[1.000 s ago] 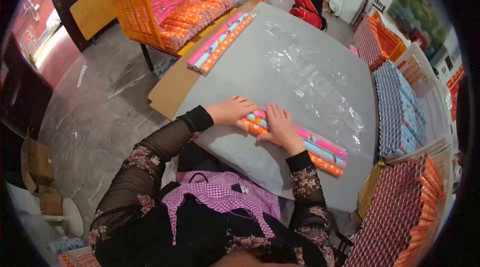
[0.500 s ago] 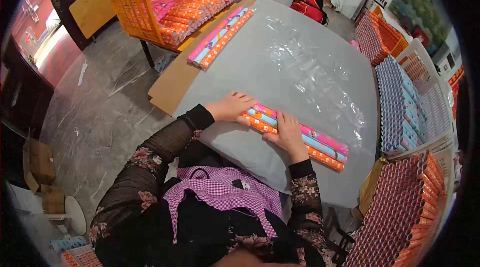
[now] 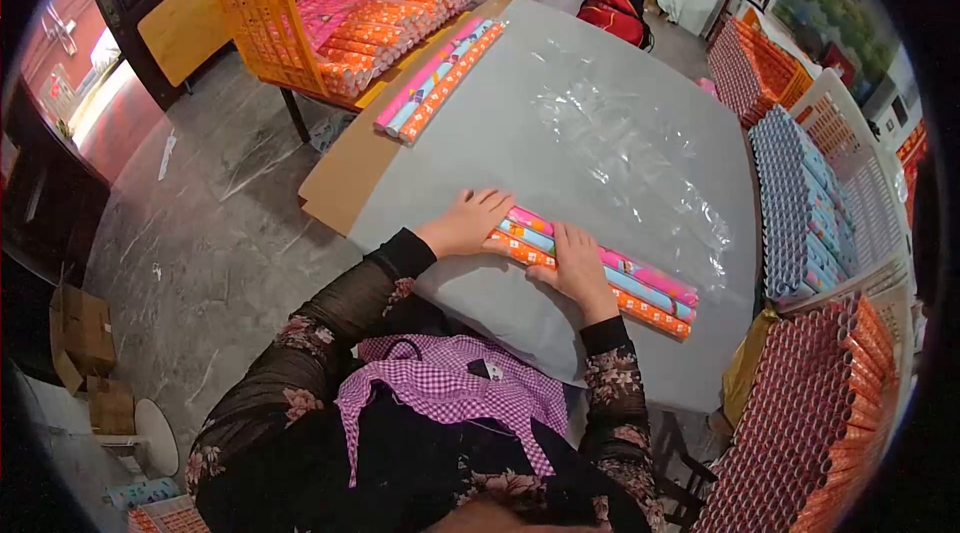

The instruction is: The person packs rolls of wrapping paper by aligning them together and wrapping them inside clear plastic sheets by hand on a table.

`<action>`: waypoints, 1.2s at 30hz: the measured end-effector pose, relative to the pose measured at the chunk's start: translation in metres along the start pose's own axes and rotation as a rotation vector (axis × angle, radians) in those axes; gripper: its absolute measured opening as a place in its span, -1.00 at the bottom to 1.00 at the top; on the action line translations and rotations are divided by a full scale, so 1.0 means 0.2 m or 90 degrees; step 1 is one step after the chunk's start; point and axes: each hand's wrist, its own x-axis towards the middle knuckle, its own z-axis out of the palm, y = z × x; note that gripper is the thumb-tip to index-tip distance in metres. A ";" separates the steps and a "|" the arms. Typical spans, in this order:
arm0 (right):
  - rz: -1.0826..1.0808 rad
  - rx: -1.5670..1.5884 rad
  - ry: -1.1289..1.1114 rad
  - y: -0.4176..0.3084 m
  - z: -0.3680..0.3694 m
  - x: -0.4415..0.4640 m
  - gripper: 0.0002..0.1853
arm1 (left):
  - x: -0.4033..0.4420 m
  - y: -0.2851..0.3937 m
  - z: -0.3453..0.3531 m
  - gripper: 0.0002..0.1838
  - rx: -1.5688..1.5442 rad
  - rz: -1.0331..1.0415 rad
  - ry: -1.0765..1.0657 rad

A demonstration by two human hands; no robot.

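Note:
Three wrapping paper rolls, pink, light blue (image 3: 645, 293) and orange, lie side by side on the grey table (image 3: 460, 153), slanting down to the right. My left hand (image 3: 468, 225) is curled at their left ends, its palm against the ends and its fingers on the far side. Across their middle rests my right hand (image 3: 578, 271), fingers over the top and thumb along the near orange roll. Farther back on the table's left side lies another set of three rolls (image 3: 440, 81) in the same colours. A crumpled clear plastic film (image 3: 620, 148) is spread beyond my hands.
An orange crate (image 3: 265, 28) full of pink and orange rolls stands at the back left. Along the right are stacked blue rolls (image 3: 790, 203), red-and-orange rolls (image 3: 790, 423) and a white crate (image 3: 850, 133). Another person's red-and-black clothing (image 3: 612, 8) shows behind the table.
My left hand has shifted very slightly right and down at the roll ends. My right hand and the rolls look almost unmoved; the view has tilted a little.

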 end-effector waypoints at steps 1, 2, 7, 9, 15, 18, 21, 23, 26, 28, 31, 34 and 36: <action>-0.002 -0.003 -0.002 0.01 0.01 0.00 -0.04 | 0.00 0.00 -0.01 -0.13 -0.016 -0.007 -0.012; -0.002 -0.004 -0.002 0.01 0.01 0.00 -0.04 | 0.00 0.01 -0.01 -0.13 -0.017 -0.007 -0.012; -0.007 -0.006 0.011 0.01 0.01 0.00 -0.07 | 0.00 0.02 0.00 -0.17 -0.060 -0.053 0.040; -0.007 0.000 0.012 0.00 -0.01 0.00 -0.07 | 0.02 0.09 -0.14 -0.18 -0.117 -0.038 0.115; -0.005 0.023 0.018 0.00 0.00 0.00 -0.08 | -0.05 0.43 -0.96 -0.26 -0.439 0.183 0.395; 0.007 0.037 0.003 -0.01 -0.01 0.01 -0.07 | -0.11 0.65 -1.28 0.14 -0.596 0.350 0.483; -0.003 0.025 0.027 0.00 0.00 0.00 -0.06 | -0.26 0.72 -1.48 -0.08 -0.509 0.435 0.425; 0.021 0.028 0.007 -0.01 0.00 0.01 -0.08 | -0.31 0.75 -1.55 -0.28 -0.485 0.374 0.400; 0.041 0.037 -0.009 -0.07 -0.05 0.00 -0.10 | -0.46 0.72 -1.57 -0.28 -0.453 0.375 0.423; 0.006 0.040 0.004 -0.04 -0.04 0.01 -0.09 | -0.42 0.71 -1.59 -0.28 -0.411 0.402 0.447; 0.005 0.024 0.005 -0.03 -0.03 0.00 -0.06 | -0.54 0.67 -1.58 -0.28 -0.375 0.424 0.485; 0.011 0.038 -0.003 -0.05 -0.04 0.02 -0.04 | -0.28 0.66 -1.64 -0.28 -0.367 0.409 0.496; 0.040 0.058 -0.034 -0.08 -0.09 0.03 -0.05 | -0.30 0.66 -1.61 -0.29 -0.385 0.368 0.492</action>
